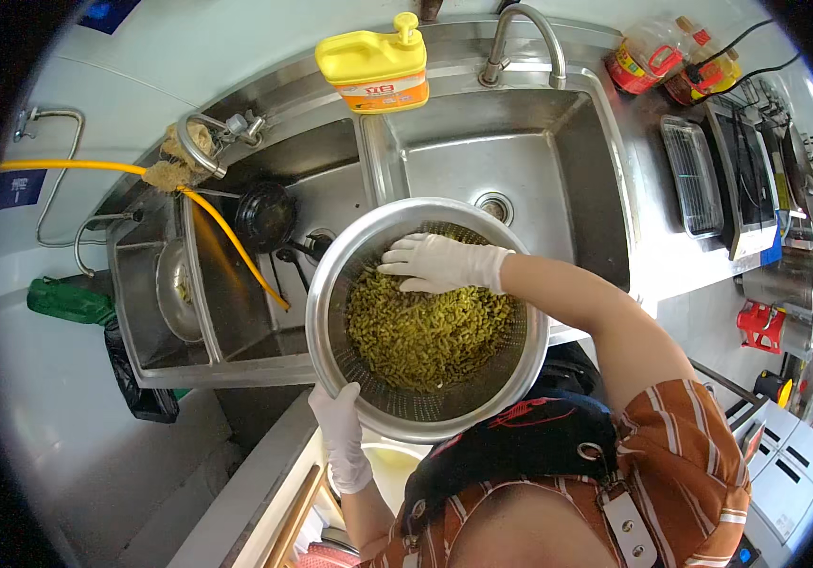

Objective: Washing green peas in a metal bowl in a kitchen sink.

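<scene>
A large perforated metal colander (321,312) is held over the front rim of a steel sink, close to my body. Chopped green vegetable pieces (427,341) fill its lower part. My left hand (339,429), in a white glove, grips the colander's near-left rim, thumb on top. My right hand (442,263), gloved too, lies palm down against the far side of the green pieces, fingers pointing left; whether it grasps any is hidden. Beneath the colander a pale bucket (392,465) partly shows.
Behind stand a yellow detergent jug (374,71) and a curved faucet (527,14). The right basin (477,163) has a drain. A black pan (265,216) and a yellow hose (229,238) occupy the middle basin; a metal bowl (175,284) sits in the left one. Bottles (644,57) stand at right.
</scene>
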A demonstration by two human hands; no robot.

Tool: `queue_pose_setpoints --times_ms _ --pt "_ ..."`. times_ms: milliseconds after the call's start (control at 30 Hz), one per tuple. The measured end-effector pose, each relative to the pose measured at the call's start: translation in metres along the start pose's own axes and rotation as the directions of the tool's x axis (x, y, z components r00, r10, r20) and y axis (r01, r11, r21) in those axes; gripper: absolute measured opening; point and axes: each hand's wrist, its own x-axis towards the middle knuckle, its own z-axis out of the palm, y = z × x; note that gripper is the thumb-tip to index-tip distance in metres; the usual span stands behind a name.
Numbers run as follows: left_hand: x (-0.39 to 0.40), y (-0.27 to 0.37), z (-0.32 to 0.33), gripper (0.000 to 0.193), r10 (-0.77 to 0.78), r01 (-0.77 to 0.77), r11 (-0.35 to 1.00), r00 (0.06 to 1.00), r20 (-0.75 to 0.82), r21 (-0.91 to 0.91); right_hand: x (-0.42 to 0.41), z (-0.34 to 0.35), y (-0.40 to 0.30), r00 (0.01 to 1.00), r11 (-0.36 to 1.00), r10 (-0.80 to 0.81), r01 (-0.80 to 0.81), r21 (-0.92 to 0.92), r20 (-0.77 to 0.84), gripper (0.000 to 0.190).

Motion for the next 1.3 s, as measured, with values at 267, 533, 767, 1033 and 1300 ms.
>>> queue_pose_setpoints --times_ms 267,533,767,1033,1300 --pt "-0.004 -0.006 0.006 0.009 -0.014 0.013 1.0 0.999 -0.03 -0.018 -0.057 0.007 -0.042 0.974 0.973 0.218 -0.213 -0.092 0.058 0.064" --pt "-0.001 0.011 0.004 0.009 -0.062 0.062 0.998 0.998 0.002 0.017 -0.051 0.023 -0.041 0.953 0.937 0.303 -0.301 -0.176 -0.018 0.05" --pt "0.002 0.024 0.006 0.011 -0.12 0.117 0.99 0.992 0.038 0.075 -0.047 0.023 -0.032 0.943 0.935 0.333 -0.327 -0.138 0.019 0.042" --pt "0.006 0.024 0.004 0.012 -0.14 0.136 0.989 0.988 0.07 0.058 -0.044 0.026 -0.027 0.934 0.931 0.354 -0.346 -0.114 0.055 0.036" --pt "0.005 0.027 0.003 0.016 -0.157 0.155 0.987 0.984 0.084 0.034 -0.043 0.024 -0.027 0.931 0.926 0.361 -0.352 -0.138 0.045 0.033"
